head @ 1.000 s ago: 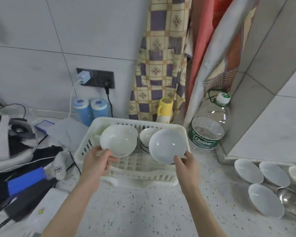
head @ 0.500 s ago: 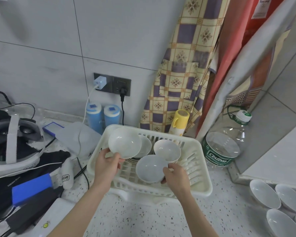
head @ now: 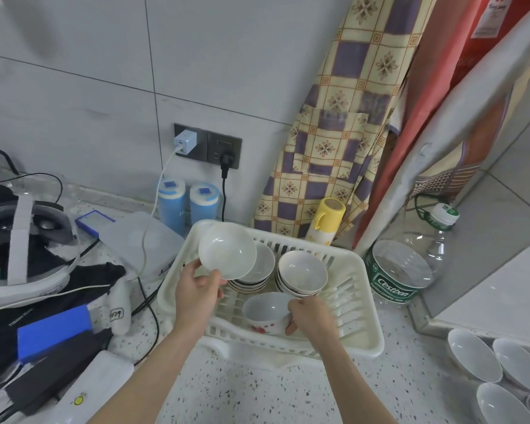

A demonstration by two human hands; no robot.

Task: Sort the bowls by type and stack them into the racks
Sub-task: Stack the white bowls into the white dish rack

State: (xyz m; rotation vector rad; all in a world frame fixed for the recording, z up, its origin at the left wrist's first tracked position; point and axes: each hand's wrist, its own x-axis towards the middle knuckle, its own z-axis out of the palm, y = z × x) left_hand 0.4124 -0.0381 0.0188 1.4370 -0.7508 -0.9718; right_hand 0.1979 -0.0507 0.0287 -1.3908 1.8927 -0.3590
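A white plastic dish rack (head: 361, 313) sits on the speckled counter. My left hand (head: 196, 293) pinches the lower rim of a white bowl (head: 227, 250), held tilted above the rack's left side. Below it sits a stack of shallow bowls (head: 257, 273). A second stack of deeper bowls (head: 302, 272) stands to its right. My right hand (head: 311, 315) grips a white bowl with red flowers (head: 265, 312), low in the rack's front part. Several loose white bowls (head: 475, 353) lie on the counter at the far right.
A yellow cup (head: 326, 220) and a large water bottle (head: 410, 267) stand behind and right of the rack. A headset (head: 22, 240), cables, a blue block (head: 54, 332) and two blue canisters (head: 187, 203) crowd the left. A checked cloth hangs behind.
My right hand has lowered its bowl from above the rack down into the front part. My left hand keeps its bowl raised over the left stack. The view has drawn closer.
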